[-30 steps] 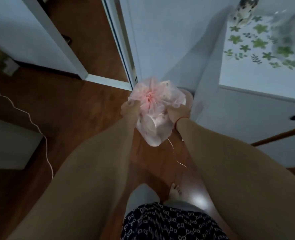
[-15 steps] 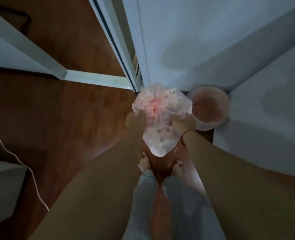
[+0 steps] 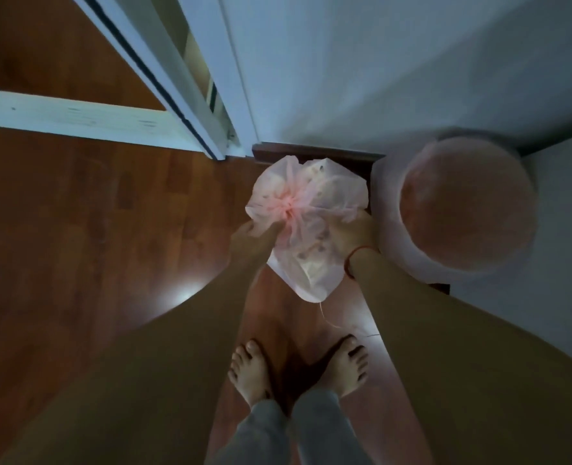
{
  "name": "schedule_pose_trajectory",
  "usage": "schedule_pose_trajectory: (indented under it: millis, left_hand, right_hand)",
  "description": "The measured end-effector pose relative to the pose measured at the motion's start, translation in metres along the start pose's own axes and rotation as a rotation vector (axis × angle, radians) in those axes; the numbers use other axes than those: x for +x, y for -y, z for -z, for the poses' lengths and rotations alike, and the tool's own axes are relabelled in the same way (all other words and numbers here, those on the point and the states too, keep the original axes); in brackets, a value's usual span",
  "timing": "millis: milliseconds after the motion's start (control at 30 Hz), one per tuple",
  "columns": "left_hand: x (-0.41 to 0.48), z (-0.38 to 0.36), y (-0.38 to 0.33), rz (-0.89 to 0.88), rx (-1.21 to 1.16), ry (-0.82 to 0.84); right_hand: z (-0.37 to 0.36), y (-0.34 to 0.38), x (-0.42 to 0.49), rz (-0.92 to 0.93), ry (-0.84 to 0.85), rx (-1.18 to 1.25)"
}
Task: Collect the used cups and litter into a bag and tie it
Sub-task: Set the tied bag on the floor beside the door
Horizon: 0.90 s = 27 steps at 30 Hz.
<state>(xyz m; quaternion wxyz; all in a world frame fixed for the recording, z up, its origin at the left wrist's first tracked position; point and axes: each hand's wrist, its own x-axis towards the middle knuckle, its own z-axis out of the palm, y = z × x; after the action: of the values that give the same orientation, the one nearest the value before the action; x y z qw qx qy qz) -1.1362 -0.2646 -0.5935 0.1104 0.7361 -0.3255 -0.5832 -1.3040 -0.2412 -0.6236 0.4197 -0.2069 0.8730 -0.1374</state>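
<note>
A thin pink-white plastic bag [image 3: 306, 263] hangs in front of me, bulging with pale litter. Its top is gathered into a bunched pink knot [image 3: 289, 209]. My left hand [image 3: 247, 238] grips the plastic on the left of the knot. My right hand [image 3: 353, 234], with a red string round the wrist, grips it on the right; its fingers are partly hidden behind the bag. A thin loose string [image 3: 328, 317] dangles below the bag.
A round bin [image 3: 465, 209] lined with pink plastic stands right of the bag, against a white wall [image 3: 378, 62]. A door frame [image 3: 190, 105] and white threshold [image 3: 76, 119] lie upper left. My bare feet [image 3: 254, 374] stand on the wooden floor [image 3: 93, 229].
My view has tilted down and moved nearer the corner. The bin has come fully into sight beside the bag. Both hands have kept hold of the bag's gathered top.
</note>
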Motion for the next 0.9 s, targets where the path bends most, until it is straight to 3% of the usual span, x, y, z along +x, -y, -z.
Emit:
schedule_pose_trajectory:
  millis: [200, 367, 500, 667, 900]
  left_hand:
    - [0.057, -0.038, -0.003, -0.093, 0.107, -0.006]
    - [0.049, -0.051, -0.022, -0.106, 0.203, 0.018]
    - [0.007, -0.034, -0.057, -0.129, 0.445, 0.008]
    - [-0.081, 0.012, -0.138, -0.219, 0.753, -0.005]
    - [-0.33, 0.102, -0.29, -0.435, 0.863, -0.155]
  right_hand:
    - [-0.001, 0.014, 0.042, -0.016, -0.104, 0.057]
    - [0.011, 0.024, 0.029, -0.093, -0.122, -0.004]
    - [0.04, 0.039, -0.015, -0.06, -0.013, -0.035]
    - [0.12, 0.107, -0.12, 0.053, 0.098, -0.285]
    - [0.293, 0.224, -0.332, 0.449, -0.061, -0.508]
